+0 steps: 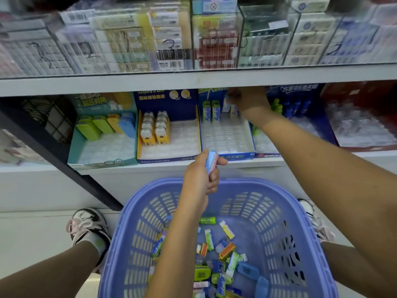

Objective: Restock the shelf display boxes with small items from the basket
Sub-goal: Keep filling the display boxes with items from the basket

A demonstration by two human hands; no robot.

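Placing step: the right hand [247, 101] reached into the back row of the blue display box [238, 157], grip too blurred to tell, while the left hand [202, 177] clasped a packet [211, 159] above the basket [234, 182], probably next to be slotted upright.

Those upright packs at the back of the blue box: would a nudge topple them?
Probably: the upright packs are tall and narrow, standing on end. The blue box has a dimpled floor that may steady them. They look small, so likely light.
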